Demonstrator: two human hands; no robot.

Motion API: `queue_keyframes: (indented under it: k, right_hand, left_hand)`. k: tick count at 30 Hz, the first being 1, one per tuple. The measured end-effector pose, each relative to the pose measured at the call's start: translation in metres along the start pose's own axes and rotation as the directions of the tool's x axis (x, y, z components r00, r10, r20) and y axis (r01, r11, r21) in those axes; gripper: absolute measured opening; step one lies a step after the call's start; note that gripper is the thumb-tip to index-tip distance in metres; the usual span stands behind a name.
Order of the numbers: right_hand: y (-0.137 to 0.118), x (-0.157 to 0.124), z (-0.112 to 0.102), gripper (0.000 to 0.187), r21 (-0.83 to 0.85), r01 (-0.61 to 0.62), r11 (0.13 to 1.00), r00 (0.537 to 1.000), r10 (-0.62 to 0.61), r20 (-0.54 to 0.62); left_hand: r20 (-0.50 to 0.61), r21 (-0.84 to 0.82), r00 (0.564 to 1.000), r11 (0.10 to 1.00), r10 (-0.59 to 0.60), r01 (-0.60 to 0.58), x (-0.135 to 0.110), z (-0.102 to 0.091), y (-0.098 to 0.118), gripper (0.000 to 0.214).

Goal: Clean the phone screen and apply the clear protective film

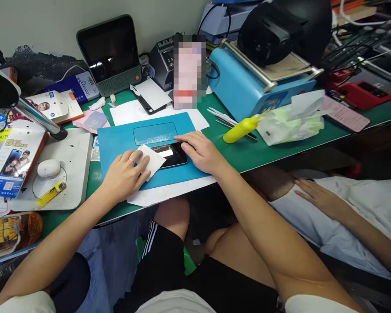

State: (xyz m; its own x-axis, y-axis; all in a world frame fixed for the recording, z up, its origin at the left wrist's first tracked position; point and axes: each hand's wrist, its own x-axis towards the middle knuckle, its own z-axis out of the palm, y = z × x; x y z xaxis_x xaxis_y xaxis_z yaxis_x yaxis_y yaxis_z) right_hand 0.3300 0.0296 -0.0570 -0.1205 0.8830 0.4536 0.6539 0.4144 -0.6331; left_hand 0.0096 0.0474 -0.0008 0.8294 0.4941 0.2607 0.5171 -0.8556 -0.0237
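On the blue mat (115,141) lies a smartphone (177,157) with a dark, glossy screen that reflects a bright light. A white wipe (154,161) covers its left part, pinched under the fingers of my left hand (124,173). My right hand (206,153) grips the phone's right end, thumb and fingers at its edge. Just behind the phone rests a clear phone-shaped sheet (155,132), which looks like a screen protector. The phone's left end is hidden by the wipe and my left hand.
Behind the mat stand a smart display (109,52) and a blurred-out upright screen (187,71). A yellow bottle (241,129), a tissue pack (289,126) and a blue machine (237,82) are to the right. Leftward are a lamp arm (39,115) and boxes. Another person's hand (316,195) rests at right.
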Motion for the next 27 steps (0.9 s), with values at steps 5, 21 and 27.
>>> queue_keyframes:
  k: [5, 21, 27]
  right_hand:
    - [-0.004, 0.002, -0.001, 0.032, 0.043, -0.075, 0.996, 0.997, 0.076, -0.017]
    - [-0.003, 0.098, -0.05, 0.077, 0.044, 0.056, 0.997, 0.589, -0.069, 0.805]
    - [-0.012, 0.078, -0.051, 0.08, 0.0, 0.15, 0.989, 0.563, -0.085, 0.822]
  left_hand:
    - [-0.061, -0.088, 0.998, 0.996, 0.008, -0.013, 0.008, 0.01, -0.01, 0.044]
    - [-0.013, -0.077, 1.0, 0.997, 0.012, -0.013, 0.014, -0.004, 0.013, 0.053]
    - [-0.124, -0.014, 0.99, 0.997, -0.074, 0.073, 0.017, -0.007, 0.019, 0.041]
